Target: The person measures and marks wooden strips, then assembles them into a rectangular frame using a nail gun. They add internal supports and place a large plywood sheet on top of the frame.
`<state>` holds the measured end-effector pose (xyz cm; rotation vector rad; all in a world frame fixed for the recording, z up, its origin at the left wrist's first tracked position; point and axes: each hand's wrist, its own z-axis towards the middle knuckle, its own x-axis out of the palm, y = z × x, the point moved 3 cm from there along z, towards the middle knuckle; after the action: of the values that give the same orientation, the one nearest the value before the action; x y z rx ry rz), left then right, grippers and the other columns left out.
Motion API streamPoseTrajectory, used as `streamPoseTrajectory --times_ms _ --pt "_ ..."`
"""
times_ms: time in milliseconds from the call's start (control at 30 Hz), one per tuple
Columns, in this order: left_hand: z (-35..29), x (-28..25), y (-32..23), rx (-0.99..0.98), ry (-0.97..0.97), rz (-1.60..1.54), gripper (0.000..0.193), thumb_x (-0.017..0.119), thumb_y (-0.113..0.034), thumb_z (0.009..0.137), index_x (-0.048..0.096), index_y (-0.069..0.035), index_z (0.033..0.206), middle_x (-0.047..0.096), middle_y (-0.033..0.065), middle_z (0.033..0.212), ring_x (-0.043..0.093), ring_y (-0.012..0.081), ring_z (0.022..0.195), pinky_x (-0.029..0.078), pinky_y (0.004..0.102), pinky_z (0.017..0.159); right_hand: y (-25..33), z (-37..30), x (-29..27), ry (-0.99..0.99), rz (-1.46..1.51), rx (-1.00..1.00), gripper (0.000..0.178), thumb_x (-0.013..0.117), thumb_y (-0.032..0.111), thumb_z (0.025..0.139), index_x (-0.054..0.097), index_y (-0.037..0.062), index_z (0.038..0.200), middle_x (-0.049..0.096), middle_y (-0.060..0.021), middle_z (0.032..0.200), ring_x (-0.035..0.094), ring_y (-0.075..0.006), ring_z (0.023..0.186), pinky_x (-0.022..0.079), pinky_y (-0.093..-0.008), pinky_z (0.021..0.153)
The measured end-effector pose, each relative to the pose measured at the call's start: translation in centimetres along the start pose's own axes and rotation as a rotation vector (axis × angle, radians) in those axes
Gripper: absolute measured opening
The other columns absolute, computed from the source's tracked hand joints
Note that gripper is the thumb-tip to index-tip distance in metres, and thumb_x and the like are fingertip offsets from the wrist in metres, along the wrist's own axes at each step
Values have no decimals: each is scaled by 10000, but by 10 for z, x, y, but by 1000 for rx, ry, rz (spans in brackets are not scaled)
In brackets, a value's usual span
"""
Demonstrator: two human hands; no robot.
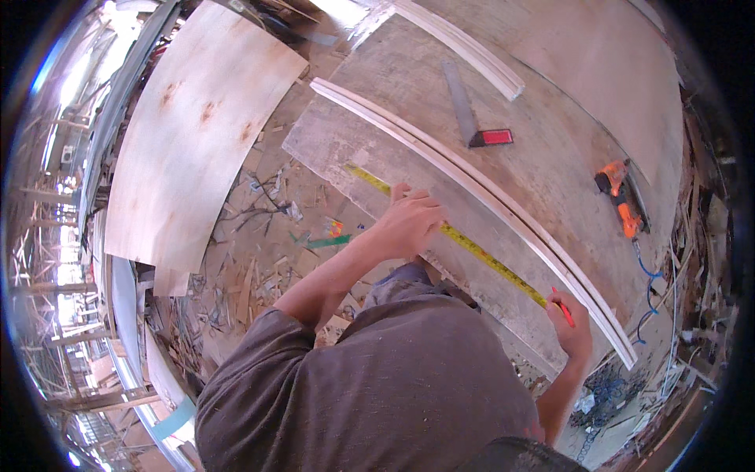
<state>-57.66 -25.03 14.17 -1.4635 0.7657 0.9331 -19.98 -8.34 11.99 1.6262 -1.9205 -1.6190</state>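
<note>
A yellow tape measure blade (495, 265) stretches diagonally over the near part of a worn wooden board (330, 149). My left hand (410, 222) is closed around the middle of the blade, and part of the tape runs out past it to the upper left. At the tape's lower right end is my right hand (572, 324), its fingers closed on a thin red pen or pencil (563, 311). Whether these fingers also pinch the tape is hard to see. Long, pale wooden strips (472, 179) lie side by side just beyond the tape.
Farther off, a try square (495, 138) with a red handle lies near another wooden strip (464, 47). An orange nail gun (625, 200) with a blue coiled hose (650, 275) rests at the right. A plywood sheet (200, 134) is at left; wood scraps (244, 283) litter the floor.
</note>
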Motion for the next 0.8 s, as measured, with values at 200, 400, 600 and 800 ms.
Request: streamPoseTrajectory --times_ms 200,400,600,800 --pt "31 -3 77 -38 -48 42 92 614 -118 894 691 -133 942 650 68 951 595 285 1062 315 532 1001 10 -1 -9 -358 -263 -72 195 690 149 960 719 -9 1070 720 -161 1020 682 -280 987 508 -393 923" --pt "80 -50 189 -74 -118 109 113 575 -120 906 688 -125 893 669 51 946 592 292 1083 281 584 1055 -23 -16 -64 -553 -484 -78 187 678 130 980 708 -23 1083 717 -189 1054 672 -317 1017 507 -414 940" --pt "101 -66 251 -53 -172 196 153 562 -147 922 691 -105 853 661 48 948 600 275 1122 207 641 1132 -42 13 -55 -525 -482 -131 200 710 171 976 704 -10 1061 705 -164 1037 663 -299 969 508 -401 898" --pt "101 -59 276 -93 -301 178 156 581 -196 919 702 -112 869 639 72 979 586 285 1208 90 685 1213 -9 53 -14 -499 -434 -36 199 721 195 966 713 2 1016 707 -155 955 668 -304 920 508 -410 884"
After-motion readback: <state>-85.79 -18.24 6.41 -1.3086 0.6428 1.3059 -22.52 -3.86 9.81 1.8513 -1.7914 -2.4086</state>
